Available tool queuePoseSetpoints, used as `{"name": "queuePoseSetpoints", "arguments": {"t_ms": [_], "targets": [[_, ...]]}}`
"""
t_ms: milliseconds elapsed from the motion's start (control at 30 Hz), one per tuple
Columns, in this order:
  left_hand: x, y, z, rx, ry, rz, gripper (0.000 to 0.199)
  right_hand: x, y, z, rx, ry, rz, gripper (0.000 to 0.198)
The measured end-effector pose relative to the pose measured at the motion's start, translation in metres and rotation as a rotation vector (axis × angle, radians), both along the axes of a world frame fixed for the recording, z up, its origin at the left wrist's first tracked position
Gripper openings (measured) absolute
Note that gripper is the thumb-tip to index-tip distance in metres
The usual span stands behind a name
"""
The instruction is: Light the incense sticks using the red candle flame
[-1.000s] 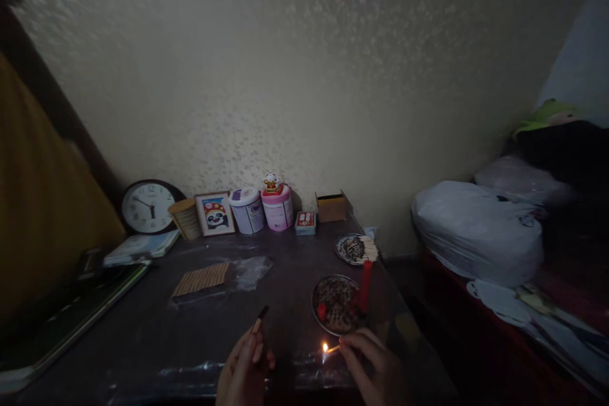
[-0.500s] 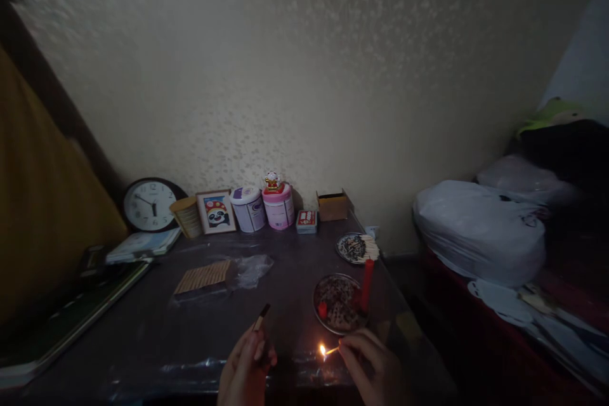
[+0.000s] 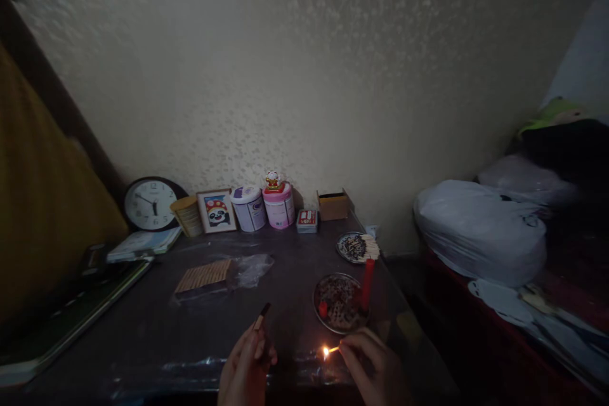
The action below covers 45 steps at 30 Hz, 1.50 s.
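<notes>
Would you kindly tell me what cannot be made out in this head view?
- Left hand: wrist cut off by the bottom edge; its thin dark-tipped object is too dim to identify.
- Right hand: partly cut off; holds a burning match.
- Small tin: label too small.

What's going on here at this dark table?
A person sits at a dark table. The right hand holds a burning match just above the tabletop, its small flame pointing left. The left hand holds a matchbox tilted up. Just beyond the match is a round metal dish with a red candle standing at its edge, unlit. A second dish with a bundle of pale sticks sits further back.
</notes>
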State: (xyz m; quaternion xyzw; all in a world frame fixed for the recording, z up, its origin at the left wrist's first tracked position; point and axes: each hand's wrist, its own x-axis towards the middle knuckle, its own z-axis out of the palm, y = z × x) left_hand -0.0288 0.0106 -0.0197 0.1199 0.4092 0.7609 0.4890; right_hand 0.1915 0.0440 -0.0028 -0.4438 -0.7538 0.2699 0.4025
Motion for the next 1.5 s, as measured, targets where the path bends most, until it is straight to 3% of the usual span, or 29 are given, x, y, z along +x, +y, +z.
{"name": "queuePoseSetpoints", "arguments": {"t_ms": [333,533,1033,1200,1367,1500], "targets": [[-0.002,0.0,-0.004,0.02,0.053,-0.016,0.035,0.0,0.0,0.0,-0.008,0.02,0.01,0.022],[-0.003,0.0,-0.005,0.011,0.021,-0.024,0.038,0.0,-0.001,0.005,-0.02,0.024,0.004,0.02],[-0.002,-0.001,-0.005,-0.024,-0.025,-0.02,0.044,-0.004,0.005,-0.004,0.023,0.039,-0.018,0.021],[-0.002,0.002,-0.004,0.001,0.004,-0.091,0.036,-0.008,0.014,-0.005,0.016,0.071,-0.095,0.017],[-0.008,0.008,-0.013,-0.03,-0.083,-0.106,0.048,-0.011,0.024,0.003,-0.106,0.125,-0.202,0.021],[-0.009,0.008,-0.019,-0.026,-0.08,-0.107,0.042,-0.014,0.033,0.007,-0.123,0.203,-0.264,0.024]]}}
